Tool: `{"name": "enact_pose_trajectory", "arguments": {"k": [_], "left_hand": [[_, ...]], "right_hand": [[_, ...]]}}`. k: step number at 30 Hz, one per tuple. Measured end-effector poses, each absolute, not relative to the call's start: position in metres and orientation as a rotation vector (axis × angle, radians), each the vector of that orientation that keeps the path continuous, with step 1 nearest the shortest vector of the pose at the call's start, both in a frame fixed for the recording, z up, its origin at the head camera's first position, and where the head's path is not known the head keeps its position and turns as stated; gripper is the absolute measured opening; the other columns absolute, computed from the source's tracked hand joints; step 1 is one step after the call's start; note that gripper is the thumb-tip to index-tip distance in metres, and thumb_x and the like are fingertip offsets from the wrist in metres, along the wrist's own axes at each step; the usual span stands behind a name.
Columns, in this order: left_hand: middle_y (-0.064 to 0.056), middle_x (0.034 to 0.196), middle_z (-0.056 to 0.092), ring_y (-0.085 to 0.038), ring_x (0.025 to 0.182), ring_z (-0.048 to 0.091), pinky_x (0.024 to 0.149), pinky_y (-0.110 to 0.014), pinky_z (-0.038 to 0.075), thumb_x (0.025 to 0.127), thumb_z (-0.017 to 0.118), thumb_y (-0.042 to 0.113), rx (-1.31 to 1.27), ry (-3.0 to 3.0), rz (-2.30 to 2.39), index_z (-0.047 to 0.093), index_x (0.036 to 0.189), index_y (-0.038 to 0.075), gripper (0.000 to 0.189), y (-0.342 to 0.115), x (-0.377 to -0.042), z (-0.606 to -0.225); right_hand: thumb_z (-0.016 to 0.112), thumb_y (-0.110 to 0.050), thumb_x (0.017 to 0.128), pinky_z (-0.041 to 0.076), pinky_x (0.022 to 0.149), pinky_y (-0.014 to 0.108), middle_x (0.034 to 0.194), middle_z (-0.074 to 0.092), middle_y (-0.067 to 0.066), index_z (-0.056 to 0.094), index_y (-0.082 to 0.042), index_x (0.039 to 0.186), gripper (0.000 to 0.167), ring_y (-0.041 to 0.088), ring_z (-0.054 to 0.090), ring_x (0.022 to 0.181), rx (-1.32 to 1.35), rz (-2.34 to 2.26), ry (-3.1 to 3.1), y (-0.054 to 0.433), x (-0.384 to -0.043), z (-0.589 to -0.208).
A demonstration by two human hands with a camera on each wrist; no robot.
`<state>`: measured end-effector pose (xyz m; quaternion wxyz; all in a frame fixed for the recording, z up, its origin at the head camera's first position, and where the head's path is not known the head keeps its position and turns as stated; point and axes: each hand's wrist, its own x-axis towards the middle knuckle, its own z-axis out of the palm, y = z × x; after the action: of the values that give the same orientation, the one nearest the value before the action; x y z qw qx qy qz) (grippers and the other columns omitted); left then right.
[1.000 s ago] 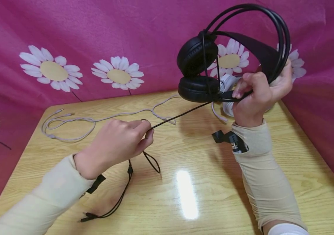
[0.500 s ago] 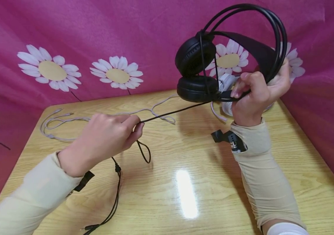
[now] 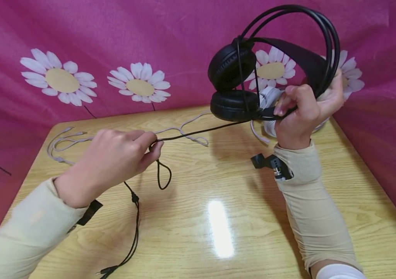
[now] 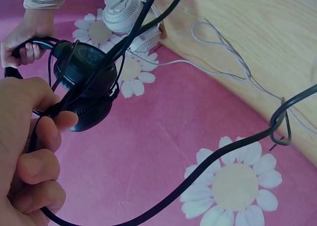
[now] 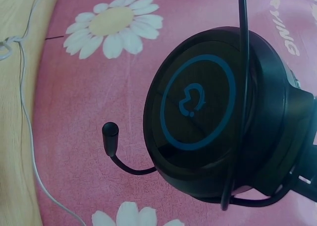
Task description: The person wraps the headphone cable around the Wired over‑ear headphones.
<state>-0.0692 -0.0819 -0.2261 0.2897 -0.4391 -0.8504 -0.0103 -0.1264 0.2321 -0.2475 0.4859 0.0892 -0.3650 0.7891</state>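
Note:
My right hand [image 3: 309, 108] grips the headband of a black headset [image 3: 234, 105] and holds it up above the table at the back right. In the right wrist view an ear cup [image 5: 198, 102] with a blue ring fills much of the picture, a thin microphone [image 5: 110, 137] beside it. My left hand [image 3: 114, 162] pinches the headset's black cable [image 3: 201, 131] between thumb and forefinger, the stretch up to the ear cups nearly straight. Below this hand hang a small cable loop [image 3: 164, 176] and a split end with plugs [image 3: 108, 270]. The left wrist view shows the cable [image 4: 198, 181] looping past the curled fingers.
A pale cable [image 3: 173, 128] lies along the back of the wooden table [image 3: 271, 232], coiled at the left. White headphones [image 3: 269, 97] stand behind the black headset, partly hidden. A pink flowered cloth [image 3: 184, 46] rises behind the table and at its sides.
My left hand has moved left and slightly up with the cable, lengthening the stretch toward the headset. The hanging loop and plug end shifted left too. My right hand and the headset barely moved.

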Motion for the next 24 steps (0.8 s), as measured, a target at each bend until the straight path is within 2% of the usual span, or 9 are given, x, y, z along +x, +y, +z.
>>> {"name": "enact_pose_trajectory", "arguments": {"k": [6, 11, 16, 24], "left_hand": [[0.003, 0.050, 0.046, -0.010, 0.038, 0.033, 0.037, -0.027, 0.025, 0.098, 0.061, 0.021, -1.165, -2.255, 0.002, 0.053, 0.067, 0.010, 0.034, -0.088, -0.069, -0.223], [0.004, 0.051, 0.045, -0.008, 0.038, 0.032, 0.037, -0.026, 0.023, 0.107, 0.046, 0.026, -1.184, -2.215, 0.017, 0.052, 0.064, 0.012, 0.046, -0.090, -0.070, -0.220], [0.002, 0.053, 0.045, -0.009, 0.038, 0.030, 0.036, -0.027, 0.022, 0.111, 0.035, 0.028, -1.183, -2.182, 0.041, 0.052, 0.066, 0.010, 0.051, -0.092, -0.070, -0.216], [0.000, 0.052, 0.041, -0.010, 0.038, 0.028, 0.037, -0.028, 0.020, 0.111, 0.040, 0.031, -1.145, -2.121, 0.047, 0.045, 0.062, 0.010, 0.053, -0.093, -0.070, -0.206]], "right_hand": [[0.049, 0.012, 0.069, 0.029, 0.031, 0.029, 0.042, 0.041, 0.006, 0.052, -0.003, 0.081, 0.019, 0.019, 0.034, 0.028, 0.221, 1.943, -0.873, 0.231, -0.127, -0.247], [0.048, 0.013, 0.068, 0.029, 0.031, 0.028, 0.044, 0.044, 0.006, 0.051, -0.001, 0.081, 0.020, 0.018, 0.035, 0.028, 0.214, 1.973, -0.866, 0.229, -0.126, -0.247], [0.048, 0.013, 0.066, 0.030, 0.032, 0.027, 0.046, 0.049, 0.006, 0.054, -0.002, 0.083, 0.024, 0.018, 0.036, 0.030, 0.240, 1.958, -0.918, 0.226, -0.127, -0.249], [0.047, 0.012, 0.066, 0.032, 0.032, 0.028, 0.048, 0.051, 0.007, 0.058, -0.001, 0.084, 0.025, 0.018, 0.037, 0.031, 0.288, 1.929, -0.967, 0.221, -0.129, -0.253]]}}
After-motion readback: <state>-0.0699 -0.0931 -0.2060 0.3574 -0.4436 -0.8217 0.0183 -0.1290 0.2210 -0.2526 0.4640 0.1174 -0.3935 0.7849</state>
